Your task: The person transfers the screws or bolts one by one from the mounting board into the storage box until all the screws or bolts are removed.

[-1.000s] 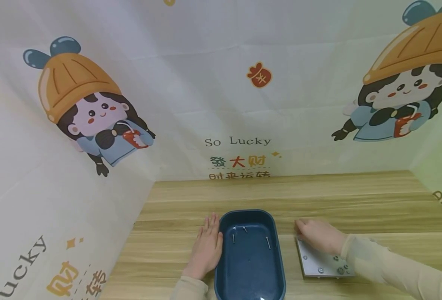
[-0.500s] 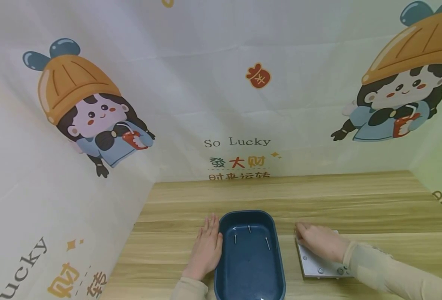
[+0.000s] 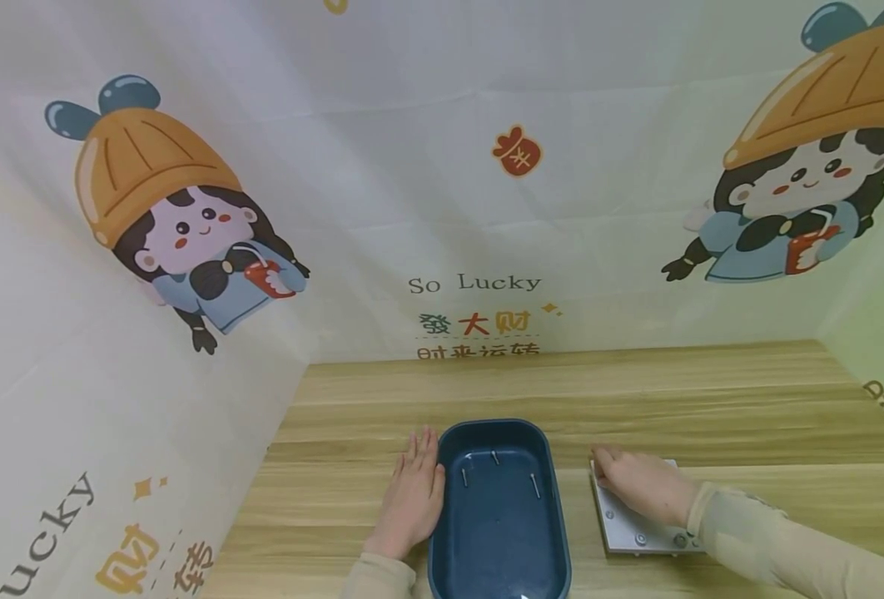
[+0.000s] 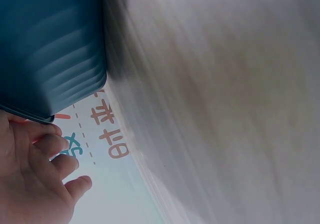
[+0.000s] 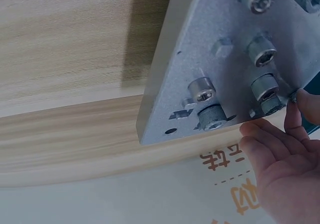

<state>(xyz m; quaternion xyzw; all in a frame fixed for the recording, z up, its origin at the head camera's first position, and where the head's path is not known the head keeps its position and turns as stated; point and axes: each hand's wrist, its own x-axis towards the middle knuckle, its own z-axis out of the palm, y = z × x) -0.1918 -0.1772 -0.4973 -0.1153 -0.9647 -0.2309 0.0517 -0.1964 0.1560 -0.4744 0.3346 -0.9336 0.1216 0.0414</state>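
Note:
My left hand (image 3: 410, 502) lies with fingers straight along the left side of a dark blue tray (image 3: 498, 541), fingertips at its rim. In the left wrist view the fingers (image 4: 65, 166) are at the tray's rim. Three small screws (image 3: 535, 485) lie inside the tray toward its far end. To the right sits a silver metal plate (image 3: 625, 526) fitted with several socket-head screws (image 5: 262, 51). My right hand (image 3: 648, 482) is over the plate's far left corner. Thumb and index finger pinch a small screw (image 5: 294, 97) at the plate's edge, mostly hidden by the fingertips.
Both things stand on a wood-grain table (image 3: 547, 391). A printed white cloth (image 3: 382, 208) hangs behind and at the sides. The plate has bare holes (image 5: 171, 131) near one corner. A strip of table separates tray and plate.
My right hand has shifted slightly right and nearer, baring part of the plate's far edge. The screws in the tray have rolled a little. My left hand stays put.

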